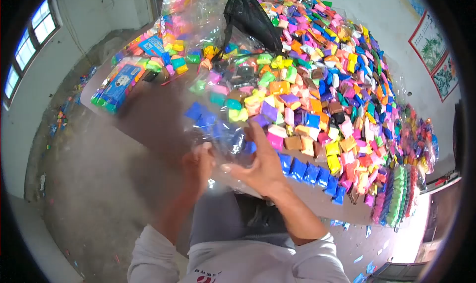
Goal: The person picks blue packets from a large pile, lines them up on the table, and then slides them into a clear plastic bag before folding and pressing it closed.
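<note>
A clear plastic bag (232,146) is stretched between my two hands at the near edge of the table, with small coloured packets showing in and through it. My left hand (200,163), slightly blurred, grips the bag's near left side, thumb up. On the other side my right hand (264,166) curves round the bag with thumb and fingers closed on the film. Blue packets (203,117) show at the bag's left part. Beside my right hand, a row of blue packets (311,174) runs along the table's edge.
A large heap of multicoloured packets (342,84) covers the table's right side. At the back lies a black mesh bag (250,20). Filled packs with blue labels (121,82) lie at the left. Long strips of green packets (398,196) hang at the right end.
</note>
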